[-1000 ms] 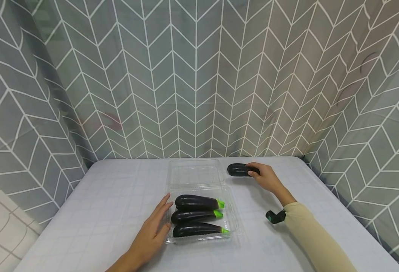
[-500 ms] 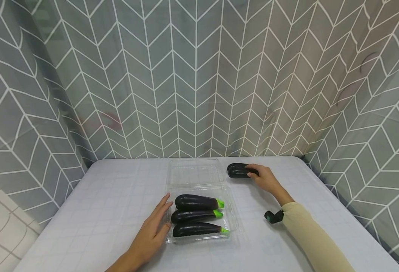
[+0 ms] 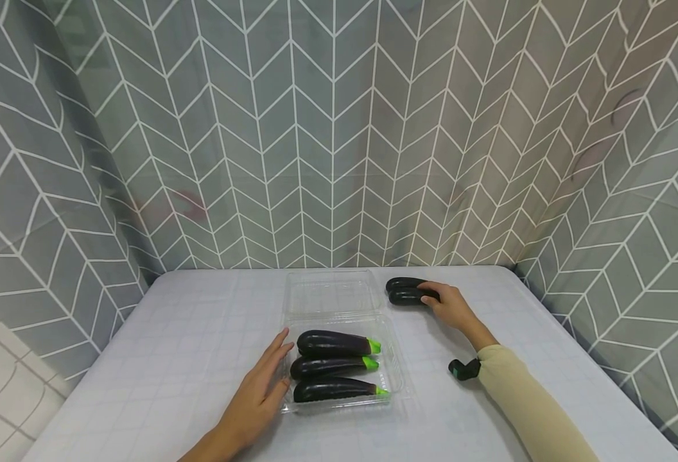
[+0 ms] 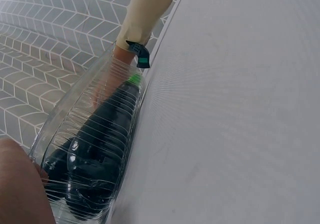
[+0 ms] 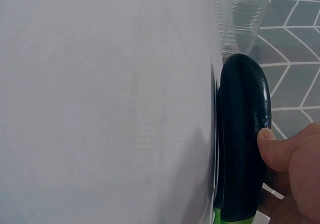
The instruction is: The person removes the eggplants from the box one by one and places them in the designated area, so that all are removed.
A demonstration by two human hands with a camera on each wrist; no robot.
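Observation:
At the table's back right, my right hand (image 3: 450, 305) grips a dark eggplant (image 3: 406, 296) near its stem end. In the right wrist view, the thumb lies along the side of this eggplant (image 5: 243, 134), and its green stem shows at the bottom. A second eggplant (image 3: 402, 282) lies right behind it, partly covered. My left hand (image 3: 252, 394), fingers extended, rests against the left side of a clear plastic clamshell box (image 3: 393, 356). Three eggplants with bright green stems lie side by side in the box: a back one (image 3: 333, 344), a middle one (image 3: 330, 367) and a front one (image 3: 334, 389).
The box's lid (image 3: 330, 292) is folded back flat on the table (image 3: 200, 333), left of the gripped eggplant. A grey curtain (image 3: 333, 141) with white chevron lines stands around the table's back and sides. A black wrist device (image 3: 464, 369) sits at the right sleeve.
My right hand has shifted slightly toward me with its eggplant, so more of the eggplant behind shows. The left hand and the box have stayed in place.

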